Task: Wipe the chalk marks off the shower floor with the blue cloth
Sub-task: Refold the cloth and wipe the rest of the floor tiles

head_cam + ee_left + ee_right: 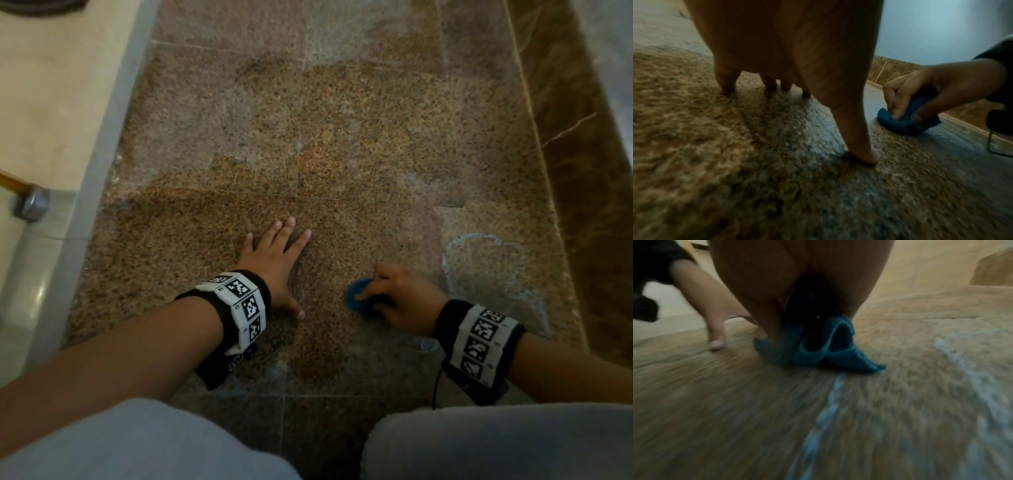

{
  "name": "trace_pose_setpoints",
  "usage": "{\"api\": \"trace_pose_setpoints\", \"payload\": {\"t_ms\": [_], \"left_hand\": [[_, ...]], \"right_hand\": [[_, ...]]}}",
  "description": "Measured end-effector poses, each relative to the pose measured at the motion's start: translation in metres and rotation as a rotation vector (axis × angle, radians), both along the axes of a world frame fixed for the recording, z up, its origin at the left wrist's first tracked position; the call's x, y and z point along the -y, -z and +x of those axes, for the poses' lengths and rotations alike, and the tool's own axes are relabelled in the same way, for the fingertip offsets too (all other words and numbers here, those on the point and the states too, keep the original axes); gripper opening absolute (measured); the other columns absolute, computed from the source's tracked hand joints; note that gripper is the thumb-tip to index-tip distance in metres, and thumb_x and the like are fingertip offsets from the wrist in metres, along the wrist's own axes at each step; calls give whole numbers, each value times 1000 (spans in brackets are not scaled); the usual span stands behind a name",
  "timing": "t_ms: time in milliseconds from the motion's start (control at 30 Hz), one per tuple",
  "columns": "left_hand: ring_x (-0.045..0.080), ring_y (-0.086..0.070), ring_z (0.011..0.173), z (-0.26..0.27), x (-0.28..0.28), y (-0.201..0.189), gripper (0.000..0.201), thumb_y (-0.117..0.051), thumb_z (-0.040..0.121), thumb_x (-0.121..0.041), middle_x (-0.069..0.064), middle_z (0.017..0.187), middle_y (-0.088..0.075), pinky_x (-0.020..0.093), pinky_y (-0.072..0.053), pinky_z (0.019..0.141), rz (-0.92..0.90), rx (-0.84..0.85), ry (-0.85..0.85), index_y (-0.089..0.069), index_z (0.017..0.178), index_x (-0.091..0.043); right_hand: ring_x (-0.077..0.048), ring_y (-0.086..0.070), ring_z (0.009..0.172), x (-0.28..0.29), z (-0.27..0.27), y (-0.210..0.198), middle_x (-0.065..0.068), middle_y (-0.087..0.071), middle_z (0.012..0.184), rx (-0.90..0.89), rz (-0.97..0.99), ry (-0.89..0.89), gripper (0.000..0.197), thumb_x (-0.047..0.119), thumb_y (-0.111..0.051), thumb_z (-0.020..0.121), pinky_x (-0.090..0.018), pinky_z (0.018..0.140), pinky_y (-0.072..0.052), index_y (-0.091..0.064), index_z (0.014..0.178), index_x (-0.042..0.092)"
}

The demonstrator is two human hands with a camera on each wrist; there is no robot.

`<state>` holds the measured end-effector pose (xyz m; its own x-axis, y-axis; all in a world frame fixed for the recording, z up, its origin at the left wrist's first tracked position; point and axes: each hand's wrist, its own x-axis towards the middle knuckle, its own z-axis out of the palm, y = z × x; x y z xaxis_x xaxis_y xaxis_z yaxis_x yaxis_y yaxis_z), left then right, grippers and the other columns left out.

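My right hand (394,298) grips a bunched blue cloth (359,298) and presses it onto the speckled brown granite shower floor (342,137). The cloth (906,120) shows under curled fingers in the left wrist view, and its folds (818,347) hang below the palm in the right wrist view. A pale blue chalk outline (486,267) lies just right of that hand; chalk streaks (962,361) run beside the cloth. My left hand (277,260) rests flat on the floor with fingers spread, left of the cloth, holding nothing. Its thumb (861,142) touches the tile.
A raised grey curb (102,154) borders the floor on the left, with cream tile and a metal fitting (32,205) beyond. A dark brown marble skirting (582,171) runs along the right. My knees in grey trousers (479,445) fill the bottom edge.
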<state>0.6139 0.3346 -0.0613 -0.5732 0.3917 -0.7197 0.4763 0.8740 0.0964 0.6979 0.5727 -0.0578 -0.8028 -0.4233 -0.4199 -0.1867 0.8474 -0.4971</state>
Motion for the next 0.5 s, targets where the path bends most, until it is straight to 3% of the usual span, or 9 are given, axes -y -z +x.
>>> {"api": "trace_pose_setpoints", "payload": {"t_ms": [100, 200, 367, 500], "left_hand": [[25, 12, 148, -7, 1, -3, 127, -70, 65, -72, -1, 159, 23, 55, -4, 118, 44, -26, -8, 13, 152, -33], [26, 5, 148, -19, 2, -7, 115, -65, 70, -73, 0, 161, 13, 51, -6, 119, 101, -104, -29, 2, 154, -32], [24, 18, 147, -43, -3, -5, 121, -64, 68, -75, 0, 157, 29, 51, 1, 119, 115, -123, -96, 12, 152, -33], [22, 24, 145, -51, -6, 1, 127, -64, 65, -78, -1, 154, 36, 52, 5, 118, 105, -80, -123, 21, 149, -34]], "right_hand": [[-26, -53, 94, -7, -23, 2, -4, -54, 102, -99, 14, 87, 33, 7, -64, 82, -31, 81, -42, -68, 112, 21], [-28, -49, 107, -13, -54, -1, -8, -50, 117, -134, 141, 224, 37, 16, -57, 90, -31, 89, -37, -58, 127, 22], [-27, -45, 114, -14, -97, -8, -8, -47, 126, -214, 114, 341, 38, 20, -51, 94, -33, 96, -35, -52, 132, 21], [-30, -42, 120, -14, -118, -5, -8, -46, 131, -260, 117, 329, 42, 24, -52, 93, -38, 101, -34, -48, 135, 23]]}}
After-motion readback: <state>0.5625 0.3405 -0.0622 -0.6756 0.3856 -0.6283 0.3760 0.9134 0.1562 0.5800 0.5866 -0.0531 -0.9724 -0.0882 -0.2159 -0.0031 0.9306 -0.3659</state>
